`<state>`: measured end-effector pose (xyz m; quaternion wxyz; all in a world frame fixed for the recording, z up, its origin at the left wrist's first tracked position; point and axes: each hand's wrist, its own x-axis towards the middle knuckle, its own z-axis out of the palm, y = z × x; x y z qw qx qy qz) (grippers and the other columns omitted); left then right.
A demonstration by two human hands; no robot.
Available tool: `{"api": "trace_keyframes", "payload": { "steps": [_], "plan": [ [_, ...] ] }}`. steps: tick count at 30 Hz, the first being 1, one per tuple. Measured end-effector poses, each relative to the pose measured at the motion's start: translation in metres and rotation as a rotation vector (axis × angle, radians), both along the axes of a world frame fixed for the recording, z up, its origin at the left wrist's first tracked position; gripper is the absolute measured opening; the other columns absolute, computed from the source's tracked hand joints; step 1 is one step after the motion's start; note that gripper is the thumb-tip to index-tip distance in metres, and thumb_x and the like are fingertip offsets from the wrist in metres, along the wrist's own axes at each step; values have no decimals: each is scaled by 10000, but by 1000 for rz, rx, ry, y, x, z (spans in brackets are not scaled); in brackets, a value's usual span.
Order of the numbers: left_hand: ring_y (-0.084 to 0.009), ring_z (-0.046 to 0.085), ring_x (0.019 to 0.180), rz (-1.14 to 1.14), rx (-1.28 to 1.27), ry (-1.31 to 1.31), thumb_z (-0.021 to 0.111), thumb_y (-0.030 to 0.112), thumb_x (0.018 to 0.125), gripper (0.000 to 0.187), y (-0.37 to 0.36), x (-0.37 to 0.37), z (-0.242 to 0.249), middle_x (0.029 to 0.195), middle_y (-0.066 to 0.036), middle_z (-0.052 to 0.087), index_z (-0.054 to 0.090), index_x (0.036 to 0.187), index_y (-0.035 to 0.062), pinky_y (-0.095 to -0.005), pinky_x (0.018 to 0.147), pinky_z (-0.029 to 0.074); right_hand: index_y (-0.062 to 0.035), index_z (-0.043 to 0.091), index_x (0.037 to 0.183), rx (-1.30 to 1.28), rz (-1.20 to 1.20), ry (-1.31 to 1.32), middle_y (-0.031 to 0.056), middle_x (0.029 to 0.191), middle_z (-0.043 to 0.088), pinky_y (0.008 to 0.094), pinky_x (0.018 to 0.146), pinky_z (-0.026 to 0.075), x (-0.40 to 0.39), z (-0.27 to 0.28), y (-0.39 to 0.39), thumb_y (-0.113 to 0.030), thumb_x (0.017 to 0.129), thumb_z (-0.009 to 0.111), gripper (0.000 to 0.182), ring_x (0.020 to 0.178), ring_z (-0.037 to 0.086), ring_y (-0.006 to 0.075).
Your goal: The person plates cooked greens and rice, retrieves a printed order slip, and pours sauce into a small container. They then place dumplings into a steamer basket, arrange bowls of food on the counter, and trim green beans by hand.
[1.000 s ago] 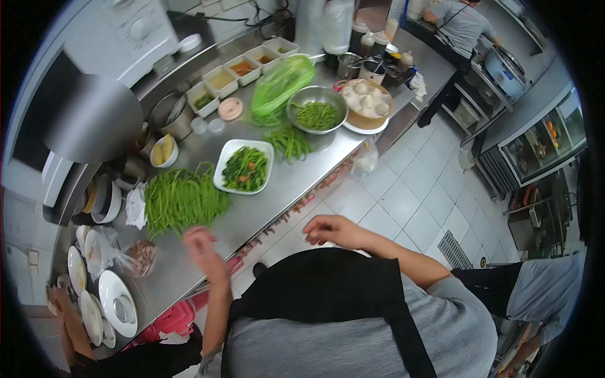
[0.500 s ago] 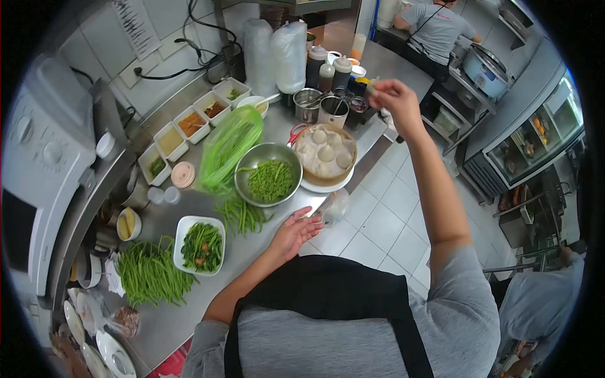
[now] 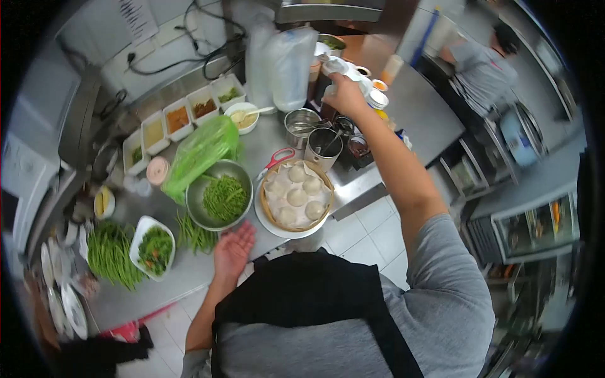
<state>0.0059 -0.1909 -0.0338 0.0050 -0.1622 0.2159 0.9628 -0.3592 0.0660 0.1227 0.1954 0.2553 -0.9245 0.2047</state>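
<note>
My left hand (image 3: 234, 251) is palm up at the counter's front edge, fingers apart and holding nothing. Just beyond it are a steel bowl (image 3: 196, 213) of cut green beans and some long beans (image 3: 192, 234). My right arm stretches over the counter, and my right hand (image 3: 346, 96) curls around the upper part of a squeeze bottle (image 3: 329, 92); the fingertips are partly hidden. Another squeeze bottle (image 3: 335, 65) stands right behind. Nearer to me, a round steamer (image 3: 265, 205) of pale, round dumplings (image 3: 295, 197) rests on a white plate (image 3: 295, 234).
Red-handled scissors (image 3: 282, 154) lie behind the steamer, near steel containers (image 3: 322, 146). A green plastic bag (image 3: 201, 151), seasoning tubs (image 3: 178, 120), a dish of cooked greens (image 3: 154, 249) and a bean pile (image 3: 113, 255) occupy the left. A co-worker (image 3: 482, 72) stands at back right.
My right hand has gone from raised in the air to the squeeze bottles. My left hand remains open near the counter edge, now closer to the steel bowl. The view has turned right.
</note>
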Motion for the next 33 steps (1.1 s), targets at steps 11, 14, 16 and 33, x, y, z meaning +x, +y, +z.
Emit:
{"api": "trace_keyframes", "payload": {
  "steps": [11, 14, 16, 33],
  "plan": [
    [-150, 549, 780, 405, -963, -338, 554, 188, 862, 355, 120, -8, 5, 985, -97, 548, 431, 1154, 28, -262, 616, 464, -178, 355, 1305, -343, 199, 181, 204, 1149, 510, 400, 860, 458, 0, 7, -1, -52, 651, 685, 743, 1027, 537, 360],
    [-102, 533, 667, 395, -1190, -409, 570, 187, 848, 324, 119, -20, 7, 883, -62, 564, 477, 1103, 10, -218, 503, 441, -92, 341, 1307, -584, 279, 385, 164, 1119, 522, 361, 863, 451, 38, 82, 32, -107, 648, 739, 770, 1052, 527, 290],
    [-91, 530, 594, 411, -1360, -425, 607, 195, 815, 322, 104, -36, 17, 811, -49, 580, 523, 1051, -8, -212, 481, 434, -36, 329, 1300, -1108, 529, 153, 146, 1109, 518, 359, 845, 449, 51, 99, 41, -185, 659, 776, 795, 1060, 505, 241],
    [-157, 625, 643, 72, -1689, -369, 695, 180, 718, 372, 61, -60, 67, 793, -117, 633, 600, 1003, -39, -281, 567, 526, -216, 521, 1136, 650, 536, -14, 78, 1018, 593, 394, 765, 466, 165, 7, -29, -140, 663, 663, 500, 926, 592, 267]
  ]
}}
